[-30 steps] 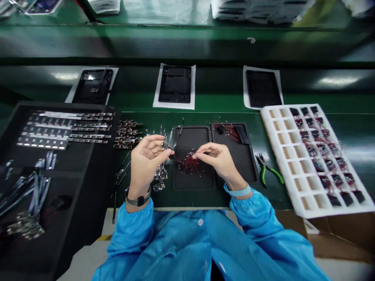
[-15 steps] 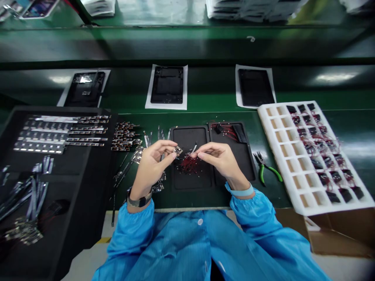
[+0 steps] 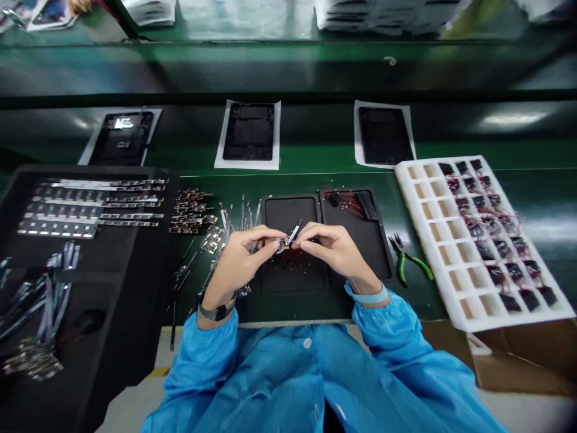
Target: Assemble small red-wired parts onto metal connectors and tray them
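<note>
My left hand pinches a small circuit board with a flat cable between thumb and fingers. My right hand meets it from the right, fingers closed on the same small part. Both hands hover over a black two-pocket tray. A bundle of red wires lies in the tray's left pocket, partly hidden by my fingers. More red wires and a black connector lie in the right pocket.
A large black tray with strips of parts is at left. Loose flex cables lie beside it. Green-handled cutters and a white foam grid tray with wired parts are at right. Three black panels on paper lie behind.
My hands have come together over the tray. The left hand carried the small board rightward, and the right hand rose from the red wires to meet it.
</note>
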`<state>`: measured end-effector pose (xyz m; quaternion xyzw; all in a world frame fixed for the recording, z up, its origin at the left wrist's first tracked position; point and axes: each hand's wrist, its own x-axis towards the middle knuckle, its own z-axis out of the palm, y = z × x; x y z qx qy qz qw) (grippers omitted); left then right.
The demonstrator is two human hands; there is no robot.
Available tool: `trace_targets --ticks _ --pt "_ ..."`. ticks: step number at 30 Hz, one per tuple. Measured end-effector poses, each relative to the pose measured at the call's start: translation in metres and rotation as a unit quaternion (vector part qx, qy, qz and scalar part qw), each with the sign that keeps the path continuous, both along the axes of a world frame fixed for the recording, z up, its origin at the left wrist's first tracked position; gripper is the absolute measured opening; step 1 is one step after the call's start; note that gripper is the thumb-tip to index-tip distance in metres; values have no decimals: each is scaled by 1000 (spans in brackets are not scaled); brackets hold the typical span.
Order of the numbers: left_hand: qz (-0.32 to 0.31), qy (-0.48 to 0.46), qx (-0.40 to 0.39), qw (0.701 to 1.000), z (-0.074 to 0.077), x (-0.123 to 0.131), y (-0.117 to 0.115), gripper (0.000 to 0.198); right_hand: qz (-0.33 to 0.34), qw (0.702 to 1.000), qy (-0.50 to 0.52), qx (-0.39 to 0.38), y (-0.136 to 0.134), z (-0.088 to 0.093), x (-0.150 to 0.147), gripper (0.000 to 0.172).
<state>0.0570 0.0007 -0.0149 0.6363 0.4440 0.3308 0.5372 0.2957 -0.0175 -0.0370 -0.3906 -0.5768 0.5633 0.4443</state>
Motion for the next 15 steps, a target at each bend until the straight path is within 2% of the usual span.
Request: trace_targets --ticks 3,7,11,15 --pt "-10 6 -2 1000 2 1 -1 17 15 999 28 -8 0 -2 1 12" --pt "-2 5 -39 999 7 1 -2 21 22 998 33 -57 -1 -3 4 12" --pt "-13 30 -21 999 10 2 0 15 32 998 -30 -40 -2 4 3 13" --pt "-52 62 -1 997 11 4 2 17 64 993 -100 -6 -1 12 -1 13"
